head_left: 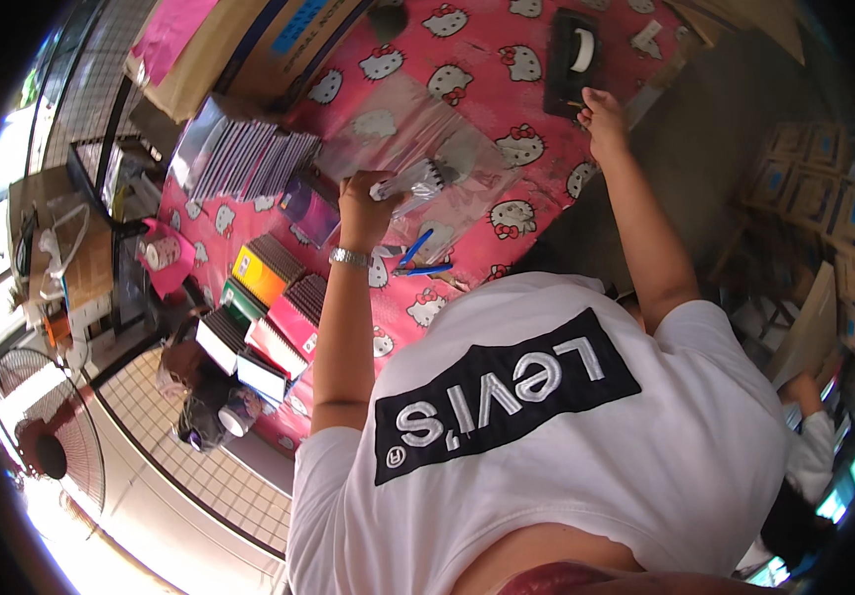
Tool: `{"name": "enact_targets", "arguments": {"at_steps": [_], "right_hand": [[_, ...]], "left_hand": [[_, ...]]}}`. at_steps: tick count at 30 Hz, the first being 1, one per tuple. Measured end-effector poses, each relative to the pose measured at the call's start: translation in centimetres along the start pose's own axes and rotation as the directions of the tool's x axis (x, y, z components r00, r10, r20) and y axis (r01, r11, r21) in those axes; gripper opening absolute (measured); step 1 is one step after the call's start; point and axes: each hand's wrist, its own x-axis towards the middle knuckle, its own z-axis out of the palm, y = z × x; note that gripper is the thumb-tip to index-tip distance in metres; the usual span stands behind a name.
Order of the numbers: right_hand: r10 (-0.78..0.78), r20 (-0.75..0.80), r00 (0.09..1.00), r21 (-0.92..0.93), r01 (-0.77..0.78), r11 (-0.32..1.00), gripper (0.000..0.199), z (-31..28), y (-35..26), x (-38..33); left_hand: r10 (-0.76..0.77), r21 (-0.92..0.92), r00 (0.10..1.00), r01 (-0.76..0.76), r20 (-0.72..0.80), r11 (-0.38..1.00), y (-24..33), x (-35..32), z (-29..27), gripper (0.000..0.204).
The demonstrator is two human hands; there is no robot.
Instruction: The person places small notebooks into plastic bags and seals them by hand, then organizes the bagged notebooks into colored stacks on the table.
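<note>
On the cloth-covered table [487, 109], a blue-handled tool [427, 269] is taken as the landmark. To its right, the table's edge is cut off slantwise against a dark floor [685, 149]; between tool and edge, a strip of pink printed cloth is left exposed, with more of it beyond. On the left, room is narrowed by stacked notebooks [262, 276].

Just beyond the tool, a clear-wrapped spiral pad [415, 185] is held in the left hand [366, 198], its dark coils seen at one end. Farther off and to the right, the right hand [602, 121] is held at the near end of a tape dispenser [560, 69], fingers curled and tips drawn close; whether a strip of tape is pinched cannot be told.

Thin, glossy, wrinkled plastic film [388, 114] is spread beyond the tool. The dispenser is black and oblong, fitted with one pale roll. The notebooks are rectangular and wire-bound, with yellow, green and pink covers among them; about six stacks can be made out. Left of the tool and beyond, one purple pack [308, 210] and one row of thin books [254, 162] are seen, too fine to be counted.
</note>
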Motion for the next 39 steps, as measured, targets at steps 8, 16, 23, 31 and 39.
{"name": "enact_targets", "arguments": {"at_steps": [8, 16, 23, 31, 39], "right_hand": [[0.039, -0.013, 0.999, 0.068, -0.038, 0.997, 0.018, 0.5, 0.1, -4.2], [0.105, -0.034, 0.994, 0.153, -0.098, 0.983, 0.014, 1.2, -0.9, -1.4], [0.054, 0.022, 0.998, 0.203, -0.058, 0.977, 0.01, 2.2, -0.7, -4.7], [0.339, 0.758, 0.558, 0.178, -0.676, 0.715, 0.004, 3.3, 6.2, -0.6], [0.61, 0.789, -0.076, 0.036, 0.996, 0.077, 0.052, 29.1, -5.2, -11.6]], "left_hand": [[-0.167, -0.565, 0.986, 0.132, -0.012, 0.815, -2.4, -2.1, 1.8, 0.037], [-0.289, -0.542, 0.942, 0.335, 0.17, 0.77, 0.1, -1.4, 0.8, 0.038], [-0.297, -0.637, 0.934, 0.355, 0.201, 0.684, -1.6, -1.9, 1.4, 0.038], [-0.257, -0.594, 0.951, 0.307, 0.17, 0.743, -1.0, -0.8, 1.2, 0.038], [-0.312, -0.486, 0.929, 0.371, 0.201, 0.791, -2.4, -2.3, 0.8, 0.038]]}}
